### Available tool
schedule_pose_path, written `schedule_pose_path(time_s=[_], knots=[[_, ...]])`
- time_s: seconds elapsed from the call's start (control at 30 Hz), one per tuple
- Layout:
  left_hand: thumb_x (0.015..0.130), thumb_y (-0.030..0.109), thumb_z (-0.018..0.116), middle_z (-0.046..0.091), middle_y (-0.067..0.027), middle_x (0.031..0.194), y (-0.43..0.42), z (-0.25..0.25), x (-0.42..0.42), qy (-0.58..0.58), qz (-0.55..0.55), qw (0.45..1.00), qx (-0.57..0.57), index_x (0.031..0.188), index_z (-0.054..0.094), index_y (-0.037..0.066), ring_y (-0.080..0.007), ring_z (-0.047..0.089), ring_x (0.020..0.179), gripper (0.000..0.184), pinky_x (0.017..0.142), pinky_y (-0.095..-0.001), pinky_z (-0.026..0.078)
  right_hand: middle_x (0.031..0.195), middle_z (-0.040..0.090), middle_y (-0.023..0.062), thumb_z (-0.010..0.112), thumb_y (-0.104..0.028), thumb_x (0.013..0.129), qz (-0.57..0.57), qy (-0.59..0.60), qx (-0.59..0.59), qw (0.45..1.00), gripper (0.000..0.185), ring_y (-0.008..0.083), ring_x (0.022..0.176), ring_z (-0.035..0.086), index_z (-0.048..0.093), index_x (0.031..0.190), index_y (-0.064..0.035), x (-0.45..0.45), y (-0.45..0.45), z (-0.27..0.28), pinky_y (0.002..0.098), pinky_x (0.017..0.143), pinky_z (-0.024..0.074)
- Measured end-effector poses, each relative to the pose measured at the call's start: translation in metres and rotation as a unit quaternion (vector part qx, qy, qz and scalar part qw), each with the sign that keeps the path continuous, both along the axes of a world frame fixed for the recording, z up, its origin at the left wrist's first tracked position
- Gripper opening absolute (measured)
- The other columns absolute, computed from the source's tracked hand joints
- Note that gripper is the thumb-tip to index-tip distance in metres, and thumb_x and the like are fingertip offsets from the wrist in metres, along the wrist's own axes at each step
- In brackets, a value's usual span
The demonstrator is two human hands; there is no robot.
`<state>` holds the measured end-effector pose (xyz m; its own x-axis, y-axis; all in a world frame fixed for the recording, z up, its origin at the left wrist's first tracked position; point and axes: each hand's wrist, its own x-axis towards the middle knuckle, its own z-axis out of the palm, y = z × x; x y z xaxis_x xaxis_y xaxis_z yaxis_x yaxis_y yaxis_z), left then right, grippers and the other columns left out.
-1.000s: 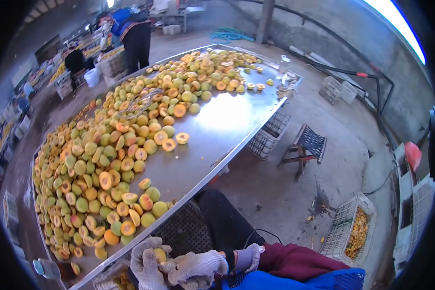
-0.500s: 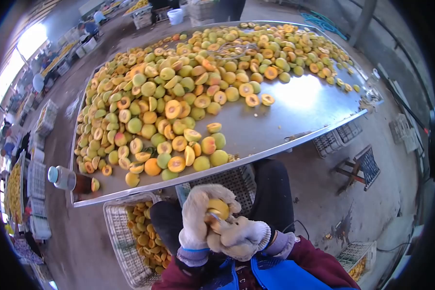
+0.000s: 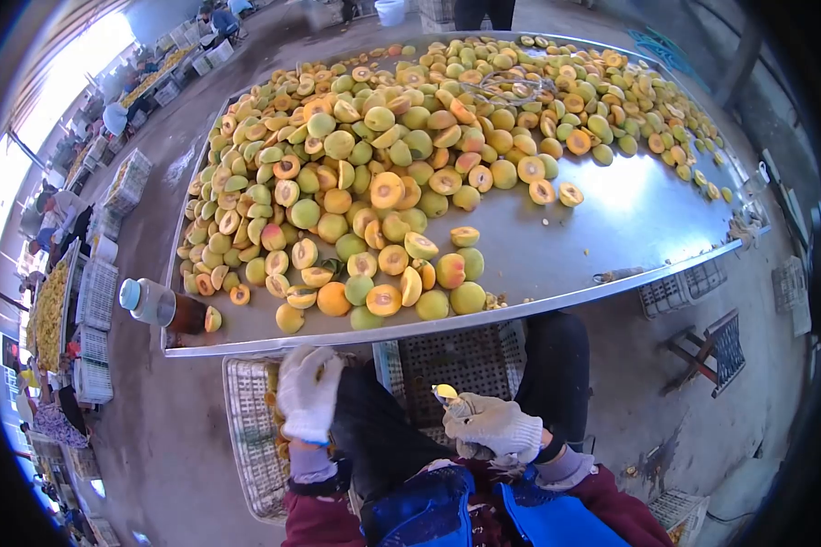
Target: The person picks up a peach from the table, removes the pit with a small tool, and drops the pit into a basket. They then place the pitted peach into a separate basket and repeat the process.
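My left hand (image 3: 308, 392), in a whitish knit glove, is over the white plastic crate (image 3: 251, 438) beside my left leg. Its fingers curl downward, and whether anything is between them cannot be made out. My gloved right hand (image 3: 494, 427) is closed around a small pitting tool (image 3: 445, 392) in front of my lap; the yellowish, metal-edged tip sticks out past the fingers, while the handle is hidden. Beyond both hands, yellow-green stone fruit (image 3: 386, 190), like peaches or apricots, lies heaped on a metal table (image 3: 556, 237), much of it halved.
A jar of dark liquid with a blue lid (image 3: 129, 294) stands at the table's left corner. Another crate (image 3: 456, 365) is under the table edge between my legs. A folding stool (image 3: 710, 354) stands right. Other people work at fruit tables (image 3: 53, 310) on the left.
Both hands were together at a yellow fruit. They have parted: the left moved left over the crate, the right moved right with the tool. My view has shifted slightly left.
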<state>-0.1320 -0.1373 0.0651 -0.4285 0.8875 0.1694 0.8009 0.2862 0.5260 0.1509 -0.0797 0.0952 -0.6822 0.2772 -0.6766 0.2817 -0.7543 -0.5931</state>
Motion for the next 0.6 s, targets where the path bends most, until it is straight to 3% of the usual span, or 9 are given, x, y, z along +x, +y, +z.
schedule_pose_path(time_s=[0.07,0.17,0.2,0.33,0.4,0.43,0.47,0.53,0.6], knots=[[0.079,0.023,0.067,0.062,-0.0116,0.105,0.036,-0.007,0.022,0.041,-0.019,0.995,0.09,0.099,0.067,0.006,-0.0332,0.057,0.104,0.026,0.089,-0.0426,0.046,0.069,0.058,-0.0007,0.064,-0.023,0.087,0.074,-0.07,0.066,0.993,0.017,0.0068,0.055,0.053,0.054,0.095,-0.0117,-0.008,0.003,0.007,0.0232,0.049,0.0426],[0.079,0.038,0.067,0.045,-0.0144,0.14,0.099,-0.029,0.033,0.224,0.008,0.974,-0.032,0.117,0.061,0.01,-0.0357,0.037,0.132,0.048,0.11,-0.0433,0.03,0.071,0.061,0.0031,0.061,-0.028,0.087,0.111,-0.108,0.169,0.973,0.021,0.0129,0.062,0.059,0.054,0.098,-0.0111,-0.005,0.002,-0.005,0.0273,0.056,0.0468],[0.079,0.038,0.067,0.045,-0.0144,0.14,0.113,-0.04,0.029,0.222,0.004,0.975,-0.032,0.117,0.061,0.01,-0.0357,0.037,0.132,0.048,0.11,-0.0433,0.03,0.073,0.063,0.0062,0.061,-0.033,0.087,0.149,-0.144,0.273,0.939,0.027,0.0184,0.066,0.064,0.054,0.098,-0.0097,-0.004,0.002,-0.008,0.0316,0.062,0.0498],[0.076,0.038,0.069,0.044,-0.0141,0.142,0.14,-0.047,0.023,0.247,-0.115,0.939,-0.209,0.12,0.059,0.011,-0.0329,0.028,0.14,0.052,0.116,-0.0451,0.017,0.078,0.066,0.0091,0.059,-0.04,0.086,0.138,-0.185,0.247,0.941,0.035,0.0249,0.076,0.067,0.054,0.102,-0.0089,0.003,0.012,0.012,0.0349,0.07,0.0505],[0.074,0.033,0.073,0.053,-0.0124,0.133,0.134,-0.05,0.014,0.098,-0.183,0.964,-0.167,0.12,0.059,0.011,-0.0305,0.035,0.135,0.053,0.116,-0.044,0.02,0.078,0.066,0.009,0.058,-0.046,0.086,0.13,-0.193,0.259,0.937,0.04,0.0283,0.078,0.067,0.054,0.104,-0.01,0.006,0.009,-0.007,0.037,0.072,0.0501],[0.07,0.015,0.077,0.062,-0.0098,0.118,0.129,-0.052,0.016,0.01,-0.136,0.985,-0.102,0.117,0.06,0.012,-0.0274,0.052,0.119,0.05,0.105,-0.0387,0.038,0.078,0.066,0.009,0.058,-0.046,0.086,0.126,-0.195,0.258,0.938,0.04,0.0283,0.078,0.067,0.054,0.104,-0.01,0.007,0.011,-0.01,0.037,0.072,0.0501],[0.07,0.015,0.077,0.062,-0.0098,0.118,0.122,-0.038,0.024,0.01,-0.141,0.984,-0.105,0.117,0.06,0.012,-0.0274,0.052,0.119,0.05,0.105,-0.0387,0.038,0.078,0.066,0.0082,0.058,-0.048,0.086,0.144,-0.224,0.332,0.905,0.042,0.0284,0.079,0.067,0.054,0.103,-0.0103,0.005,0.011,-0.012,0.0373,0.073,0.0499],[0.076,0.006,0.073,0.062,-0.0097,0.115,0.095,0.011,0.051,-0.486,-0.081,0.87,-0.027,0.115,0.06,0.007,-0.0211,0.058,0.107,0.042,0.094,-0.0325,0.046,0.077,0.066,0.0073,0.058,-0.05,0.086,0.167,-0.251,0.393,0.869,0.043,0.0285,0.079,0.067,0.053,0.103,-0.0107,-0.001,0.011,-0.005,0.0376,0.073,0.0496],[0.078,-0.001,0.07,0.061,-0.0064,0.109,0.071,0.035,0.071,-0.551,-0.212,0.803,-0.079,0.116,0.059,0.004,-0.015,0.058,0.101,0.039,0.088,-0.0288,0.048,0.079,0.067,0.0101,0.056,-0.052,0.086,0.205,-0.23,0.335,0.89,0.044,0.0313,0.084,0.066,0.052,0.103,-0.011,-0.008,0.025,0.023,0.0398,0.076,0.0492]])
